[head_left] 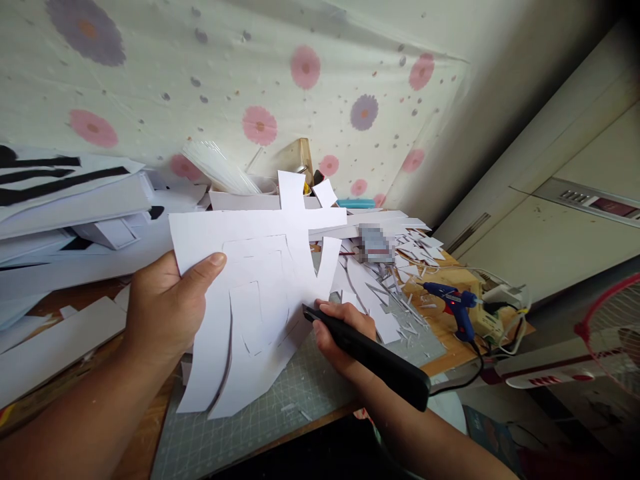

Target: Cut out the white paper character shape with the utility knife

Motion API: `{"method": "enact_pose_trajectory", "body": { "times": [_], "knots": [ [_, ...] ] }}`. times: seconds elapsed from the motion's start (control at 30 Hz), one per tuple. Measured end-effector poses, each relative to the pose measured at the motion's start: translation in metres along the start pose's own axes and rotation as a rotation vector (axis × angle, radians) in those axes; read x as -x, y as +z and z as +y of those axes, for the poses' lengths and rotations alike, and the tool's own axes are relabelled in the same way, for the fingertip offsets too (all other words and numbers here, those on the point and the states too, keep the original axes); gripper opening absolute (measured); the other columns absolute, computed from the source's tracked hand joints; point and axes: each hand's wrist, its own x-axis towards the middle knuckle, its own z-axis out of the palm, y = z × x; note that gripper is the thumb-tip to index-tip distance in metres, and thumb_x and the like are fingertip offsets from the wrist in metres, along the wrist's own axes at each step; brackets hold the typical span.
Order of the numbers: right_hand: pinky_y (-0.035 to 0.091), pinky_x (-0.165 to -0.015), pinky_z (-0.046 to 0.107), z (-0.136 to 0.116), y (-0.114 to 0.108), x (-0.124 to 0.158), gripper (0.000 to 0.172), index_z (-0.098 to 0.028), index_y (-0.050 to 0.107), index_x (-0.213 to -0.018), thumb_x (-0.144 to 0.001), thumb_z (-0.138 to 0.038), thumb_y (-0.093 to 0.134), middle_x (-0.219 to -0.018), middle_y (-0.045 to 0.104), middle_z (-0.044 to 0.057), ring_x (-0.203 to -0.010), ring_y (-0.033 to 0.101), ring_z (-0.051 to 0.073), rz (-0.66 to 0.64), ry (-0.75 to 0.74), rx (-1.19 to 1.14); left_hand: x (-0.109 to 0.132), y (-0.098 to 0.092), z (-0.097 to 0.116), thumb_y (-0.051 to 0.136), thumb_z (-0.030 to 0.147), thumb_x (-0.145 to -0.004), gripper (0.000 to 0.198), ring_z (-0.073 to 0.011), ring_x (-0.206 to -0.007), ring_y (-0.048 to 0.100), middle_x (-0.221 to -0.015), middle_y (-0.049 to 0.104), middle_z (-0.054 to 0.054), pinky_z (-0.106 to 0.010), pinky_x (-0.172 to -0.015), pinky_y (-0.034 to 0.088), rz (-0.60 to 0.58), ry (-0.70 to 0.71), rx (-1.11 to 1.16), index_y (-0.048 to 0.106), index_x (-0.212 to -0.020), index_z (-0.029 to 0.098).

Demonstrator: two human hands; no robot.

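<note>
My left hand [170, 293] grips the left side of a white foam board sheet [270, 273], its thumb lying flat on the front face. The sheet is tilted up above a grey cutting mat [280, 400]. Cut lines and a few rectangular outlines mark it, with a long curved slit low on the left and notched strips at the upper right. A black utility knife [375, 357] is in my right hand [345, 333], closed around its front part. The knife's tip is at the sheet's lower right; whether the blade touches it I cannot tell.
White board offcuts [380, 300] litter the mat's right side. A blue glue gun [455, 307] stands beyond them with its cord. Stacked white boards [70, 207] lie at the left. Clear glue sticks [220, 167] lean by the wall, and a red-rimmed fan [613, 327] is at the right.
</note>
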Motion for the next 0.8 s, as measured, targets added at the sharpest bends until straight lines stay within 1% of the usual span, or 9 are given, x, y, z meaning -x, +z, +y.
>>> {"method": "enact_pose_trajectory", "body": {
  "times": [0.1, 0.2, 0.3, 0.37, 0.43, 0.5, 0.63, 0.7, 0.8],
  "knots": [
    [0.064, -0.062, 0.027, 0.001, 0.004, 0.003, 0.013, -0.024, 0.07, -0.084, -0.072, -0.022, 0.066, -0.083, 0.08, 0.005, -0.067, 0.077, 0.02, 0.031, 0.007, 0.013, -0.002, 0.0, -0.001, 0.079, 0.038, -0.076, 0.036, -0.0261, -0.104, 0.068, -0.107, 0.076, -0.001, -0.035, -0.094, 0.052, -0.013, -0.04, 0.017, 0.074, -0.105, 0.018],
    [0.065, -0.063, 0.028, 0.002, 0.005, 0.002, 0.014, -0.024, 0.071, -0.086, -0.073, -0.021, 0.065, -0.083, 0.08, 0.006, -0.066, 0.077, 0.021, 0.063, -0.012, 0.018, -0.007, -0.001, -0.004, 0.081, 0.04, -0.073, 0.038, -0.0263, -0.1, 0.068, -0.104, 0.076, -0.002, -0.034, -0.089, 0.053, -0.042, -0.089, 0.079, 0.074, -0.103, 0.017],
    [0.065, -0.067, 0.03, -0.001, 0.002, -0.002, 0.017, -0.023, 0.07, -0.091, -0.076, -0.018, 0.065, -0.083, 0.08, 0.005, -0.071, 0.078, 0.021, 0.032, -0.086, 0.02, -0.012, -0.001, -0.002, 0.083, 0.041, -0.069, 0.042, -0.027, -0.098, 0.069, -0.102, 0.077, -0.004, -0.033, -0.086, 0.054, -0.058, -0.133, 0.177, 0.074, -0.102, 0.017],
    [0.065, -0.069, 0.03, -0.004, -0.001, -0.006, 0.019, -0.023, 0.07, -0.093, -0.077, -0.015, 0.064, -0.085, 0.08, 0.006, -0.076, 0.078, 0.022, 0.028, -0.139, 0.023, -0.013, 0.0, 0.002, 0.084, 0.042, -0.065, 0.046, -0.0286, -0.098, 0.069, -0.1, 0.077, -0.005, -0.035, -0.087, 0.054, -0.054, -0.168, 0.239, 0.074, -0.103, 0.017],
    [0.065, -0.071, 0.03, -0.007, -0.003, -0.01, 0.02, -0.023, 0.07, -0.095, -0.078, -0.015, 0.064, -0.089, 0.08, 0.007, -0.08, 0.078, 0.022, 0.044, -0.169, 0.025, -0.013, 0.001, 0.008, 0.086, 0.042, -0.062, 0.051, -0.031, -0.097, 0.069, -0.095, 0.077, -0.007, -0.04, -0.089, 0.055, -0.045, -0.216, 0.291, 0.074, -0.103, 0.015],
    [0.065, -0.071, 0.031, -0.009, -0.003, -0.014, 0.018, -0.023, 0.07, -0.096, -0.079, -0.017, 0.064, -0.092, 0.08, 0.008, -0.082, 0.078, 0.023, 0.073, -0.181, 0.033, -0.014, 0.001, 0.014, 0.086, 0.04, -0.059, 0.052, -0.0323, -0.098, 0.069, -0.093, 0.077, -0.007, -0.043, -0.094, 0.053, -0.029, -0.257, 0.341, 0.074, -0.102, 0.014],
    [0.064, -0.072, 0.033, -0.011, 0.001, -0.022, 0.018, -0.025, 0.07, -0.099, -0.083, -0.021, 0.065, -0.094, 0.079, 0.007, -0.084, 0.077, 0.023, 0.124, -0.199, -0.024, -0.016, 0.0, 0.018, 0.087, 0.03, -0.058, 0.045, -0.0314, -0.11, 0.065, -0.095, 0.077, -0.004, -0.042, -0.106, 0.046, 0.042, -0.298, 0.437, 0.074, -0.098, 0.015],
    [0.063, -0.071, 0.035, -0.011, 0.004, -0.028, 0.02, -0.025, 0.069, -0.105, -0.085, -0.023, 0.064, -0.095, 0.078, 0.006, -0.083, 0.076, 0.023, 0.165, -0.202, -0.1, -0.018, 0.0, 0.018, 0.086, 0.026, -0.061, 0.037, -0.0314, -0.112, 0.064, -0.093, 0.077, -0.003, -0.041, -0.107, 0.046, 0.077, -0.342, 0.474, 0.073, -0.094, 0.015],
    [0.061, -0.067, 0.037, -0.009, 0.005, -0.04, 0.022, -0.024, 0.067, -0.109, -0.088, -0.028, 0.063, -0.094, 0.074, 0.007, -0.075, 0.073, 0.022, 0.282, -0.136, -0.181, -0.022, -0.001, 0.021, 0.082, 0.02, -0.068, 0.026, -0.0316, -0.114, 0.063, -0.091, 0.077, -0.003, -0.041, -0.106, 0.048, 0.125, -0.422, 0.519, 0.072, -0.091, 0.013]
  ]
}}
